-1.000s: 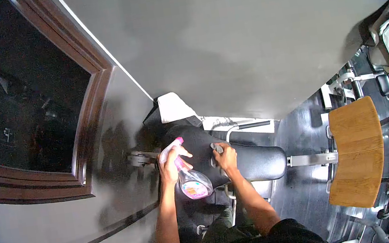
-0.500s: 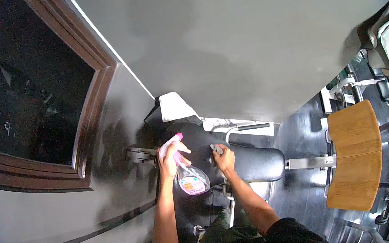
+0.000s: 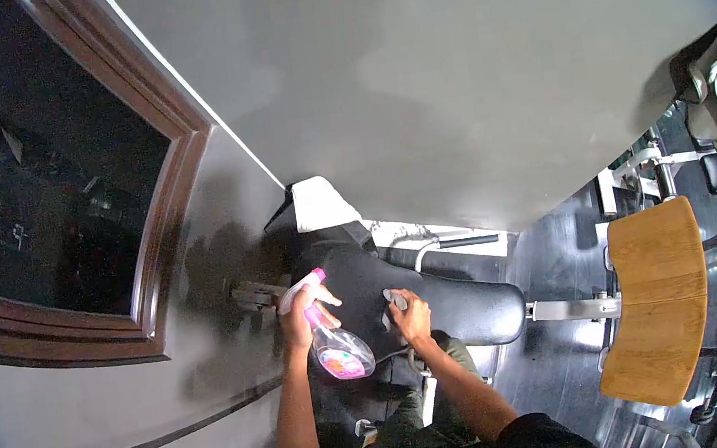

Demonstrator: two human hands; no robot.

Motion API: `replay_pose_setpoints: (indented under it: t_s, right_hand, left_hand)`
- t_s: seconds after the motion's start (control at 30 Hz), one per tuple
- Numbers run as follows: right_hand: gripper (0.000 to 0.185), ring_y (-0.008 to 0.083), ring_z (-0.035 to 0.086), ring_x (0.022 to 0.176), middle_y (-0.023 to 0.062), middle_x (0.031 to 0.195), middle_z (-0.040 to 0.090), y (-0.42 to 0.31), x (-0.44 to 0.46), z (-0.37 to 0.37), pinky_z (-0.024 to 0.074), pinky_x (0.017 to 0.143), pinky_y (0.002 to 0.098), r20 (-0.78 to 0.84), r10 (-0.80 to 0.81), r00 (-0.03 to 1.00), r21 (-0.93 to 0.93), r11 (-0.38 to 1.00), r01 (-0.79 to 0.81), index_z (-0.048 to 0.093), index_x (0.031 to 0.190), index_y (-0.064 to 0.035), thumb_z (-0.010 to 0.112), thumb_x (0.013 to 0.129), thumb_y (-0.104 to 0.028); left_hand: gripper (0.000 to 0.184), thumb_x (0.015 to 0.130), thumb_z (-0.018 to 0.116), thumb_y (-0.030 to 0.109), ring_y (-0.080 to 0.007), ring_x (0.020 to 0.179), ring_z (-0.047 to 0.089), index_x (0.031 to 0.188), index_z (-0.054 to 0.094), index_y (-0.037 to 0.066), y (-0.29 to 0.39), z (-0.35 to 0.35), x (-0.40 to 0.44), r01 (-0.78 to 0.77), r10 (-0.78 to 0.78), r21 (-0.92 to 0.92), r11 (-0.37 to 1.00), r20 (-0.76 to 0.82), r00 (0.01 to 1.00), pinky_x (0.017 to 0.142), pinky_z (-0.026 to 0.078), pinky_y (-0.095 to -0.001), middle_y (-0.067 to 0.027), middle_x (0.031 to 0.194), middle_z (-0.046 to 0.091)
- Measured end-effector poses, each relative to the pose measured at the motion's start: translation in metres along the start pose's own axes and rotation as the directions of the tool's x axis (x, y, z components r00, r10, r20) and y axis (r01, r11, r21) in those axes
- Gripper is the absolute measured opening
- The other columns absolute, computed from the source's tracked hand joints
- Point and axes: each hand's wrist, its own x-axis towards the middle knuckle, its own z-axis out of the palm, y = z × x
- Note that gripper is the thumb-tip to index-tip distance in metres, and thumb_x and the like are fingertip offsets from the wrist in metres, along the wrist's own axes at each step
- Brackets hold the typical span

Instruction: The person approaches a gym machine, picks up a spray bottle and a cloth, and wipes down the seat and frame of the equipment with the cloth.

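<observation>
My left hand point(image 3: 302, 312) is closed around the neck of a clear spray bottle point(image 3: 343, 354) with a pink trigger head and a colourful label. The bottle is tilted, its nozzle pointing up and its base toward the lower right. Below it lies a black padded gym bench point(image 3: 471, 307). My right hand point(image 3: 411, 316) presses a crumpled grey cloth point(image 3: 392, 300) onto the middle of the pad. Part of the cloth is hidden under the fingers.
A white cloth point(image 3: 322, 202) hangs at the bench's far end by the grey wall point(image 3: 465, 71). A brown-framed window point(image 3: 173, 172) is on the left. To the right are a curved wooden board point(image 3: 658, 301) on a metal post and other gym equipment.
My left hand and the spray bottle have shifted slightly left and down. The right hand with the cloth has moved a little left and down across the pad.
</observation>
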Motion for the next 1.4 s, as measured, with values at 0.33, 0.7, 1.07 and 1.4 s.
replay_pose_setpoints:
  t_s: [0.33, 0.7, 1.07, 1.4]
  right_hand:
    - [0.031, 0.0383, 0.062, 0.092, 0.0179, 0.097, 0.065, -0.036, -0.034, -0.002, 0.0489, 0.08, 0.0433, 0.025, -0.21, 0.977, 0.119, 0.971, 0.206, 0.066, 0.106, -0.0088, 0.067, 0.076, -0.015]
    - [0.03, 0.0391, 0.063, 0.093, 0.0184, 0.1, 0.066, -0.045, -0.026, 0.001, 0.0495, 0.08, 0.0441, -0.053, -0.071, 0.996, -0.009, 0.997, 0.071, 0.065, 0.105, -0.0092, 0.068, 0.077, -0.016]
    - [0.03, 0.0389, 0.063, 0.089, 0.0159, 0.096, 0.065, -0.008, -0.042, 0.006, 0.0499, 0.075, 0.0458, -0.001, -0.143, 0.99, -0.108, 0.984, 0.142, 0.061, 0.103, -0.0113, 0.069, 0.075, -0.018]
    - [0.027, 0.0379, 0.062, 0.094, 0.0155, 0.101, 0.065, -0.041, -0.078, -0.003, 0.0497, 0.081, 0.0413, 0.006, -0.32, 0.948, 0.12, 0.941, 0.317, 0.063, 0.101, -0.0093, 0.069, 0.075, -0.006]
  left_hand:
    - [0.04, 0.094, 0.044, 0.032, -0.0232, 0.04, 0.057, 0.089, 0.06, -0.004, 0.006, -0.001, 0.0, 0.051, -0.051, -0.03, 0.998, 0.014, 0.999, 0.04, 0.046, -0.0291, -0.0182, 0.071, 0.066]
    - [0.047, 0.091, 0.049, 0.034, -0.0219, 0.043, 0.059, 0.11, 0.057, -0.008, -0.005, -0.016, -0.072, 0.211, -0.216, -0.168, 0.963, -0.011, 0.976, 0.036, 0.049, -0.0279, -0.0164, 0.071, 0.064]
    - [0.048, 0.09, 0.052, 0.035, -0.0208, 0.043, 0.059, 0.107, 0.058, -0.008, -0.023, -0.026, -0.086, 0.213, -0.211, -0.12, 0.97, 0.026, 0.977, 0.038, 0.05, -0.0277, -0.0152, 0.073, 0.065]
    - [0.05, 0.09, 0.053, 0.039, -0.0192, 0.045, 0.06, 0.11, 0.059, -0.006, -0.021, -0.027, -0.093, 0.182, -0.177, -0.097, 0.978, 0.061, 0.982, 0.039, 0.049, -0.0262, -0.0138, 0.074, 0.065]
